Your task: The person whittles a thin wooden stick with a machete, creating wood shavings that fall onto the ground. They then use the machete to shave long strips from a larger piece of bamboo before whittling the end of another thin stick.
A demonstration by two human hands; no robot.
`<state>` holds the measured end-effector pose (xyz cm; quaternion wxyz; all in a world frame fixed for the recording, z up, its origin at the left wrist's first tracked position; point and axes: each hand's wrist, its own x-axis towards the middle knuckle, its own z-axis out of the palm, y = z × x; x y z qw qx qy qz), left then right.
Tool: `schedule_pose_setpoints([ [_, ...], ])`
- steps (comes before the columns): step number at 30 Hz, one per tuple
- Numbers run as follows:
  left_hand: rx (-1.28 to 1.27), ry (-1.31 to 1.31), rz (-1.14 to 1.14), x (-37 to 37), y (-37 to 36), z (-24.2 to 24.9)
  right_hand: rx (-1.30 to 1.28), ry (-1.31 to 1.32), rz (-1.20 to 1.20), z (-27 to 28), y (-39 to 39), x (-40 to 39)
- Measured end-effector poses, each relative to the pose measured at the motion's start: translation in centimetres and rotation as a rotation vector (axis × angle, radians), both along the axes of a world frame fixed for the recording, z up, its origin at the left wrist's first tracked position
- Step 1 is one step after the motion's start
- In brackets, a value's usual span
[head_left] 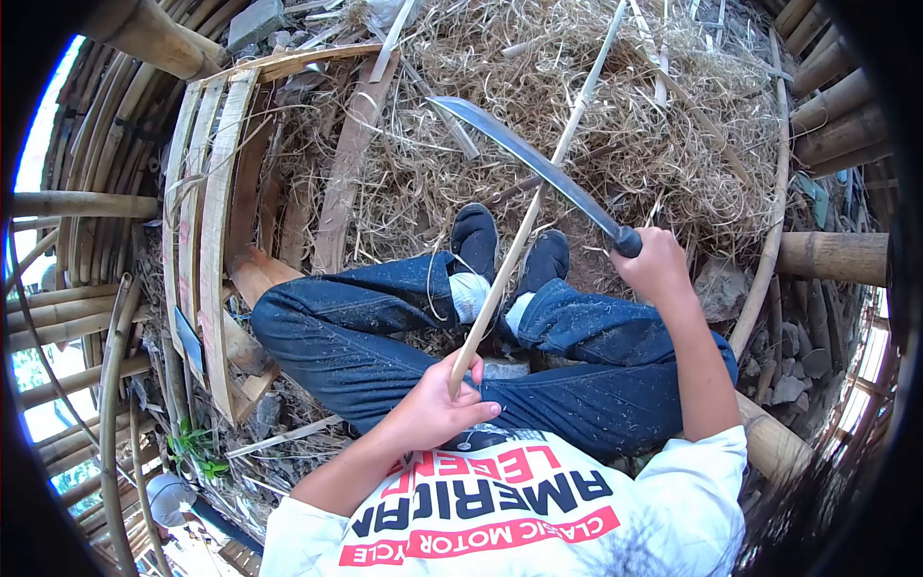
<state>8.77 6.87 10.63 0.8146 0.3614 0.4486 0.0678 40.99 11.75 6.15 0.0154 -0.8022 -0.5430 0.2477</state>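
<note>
My left hand point(444, 402) is closed round the near end of a long, thin bamboo strip point(512, 255), close to my lap. The strip slants up and away between my shoes to the top of the view. In my right hand point(654, 264) is the black handle of a machete point(538, 162). Its long curved blade points to the upper left and crosses over the strip about midway along. Pale shavings point(711, 125) cover the ground under the blade.
A wooden slatted crate point(219, 173) stands at the left, with a dark flat phone-like object point(188, 338) on its side. Bamboo poles point(835, 258) form walls on both sides. Stones point(788, 385) lie at the right, and a green plant point(197, 450) grows at lower left.
</note>
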Motion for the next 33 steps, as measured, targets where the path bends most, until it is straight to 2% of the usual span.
schedule_pose_setpoints([
  [3, 0.122, 0.138, -0.124, -0.3, 1.0, 0.5, -0.005, 0.100, -0.055, 1.0, -0.9, -1.6],
  [5, 0.133, 0.168, -0.150, 0.0, 1.1, 0.5, 0.101, 0.203, -0.015, 0.7, -2.7, -3.3],
  [6, 0.194, 0.199, -0.160, 0.5, 0.9, 0.3, 0.060, 0.243, 0.016, 1.0, -3.4, -4.5],
  [7, 0.261, 0.228, -0.172, 0.9, 0.9, 0.0, 0.112, 0.232, 0.126, 0.7, -4.3, -5.7],
  [9, 0.312, 0.278, -0.192, 1.3, 0.4, -0.2, 0.042, 0.245, 0.258, 1.1, -5.0, -7.6],
  [14, 0.462, 0.508, -0.293, 1.5, 1.2, 1.6, 0.103, 0.226, 0.316, 0.7, -4.5, -7.9],
  [16, 0.484, 0.519, -0.297, 1.2, 1.0, 1.6, 0.107, 0.197, 0.334, 0.6, -3.9, -7.6],
  [19, 0.503, 0.521, -0.309, 0.8, 0.6, 1.6, 0.069, 0.120, 0.293, 0.1, -3.1, -6.0],
  [21, 0.502, 0.519, -0.316, 0.8, 0.4, 1.8, 0.061, 0.122, 0.132, -0.5, -2.3, -4.5],
  [24, 0.487, 0.497, -0.318, 0.8, 0.3, 2.0, 0.102, 0.078, 0.025, -1.6, -1.2, -2.4],
  [32, 0.432, 0.468, -0.291, 0.6, 0.1, 2.3, 0.138, -0.036, 0.032, -3.0, 1.3, -0.1],
  [33, 0.435, 0.470, -0.291, 0.4, -0.1, 2.3, 0.131, -0.039, -0.027, -3.2, 1.9, 0.5],
])
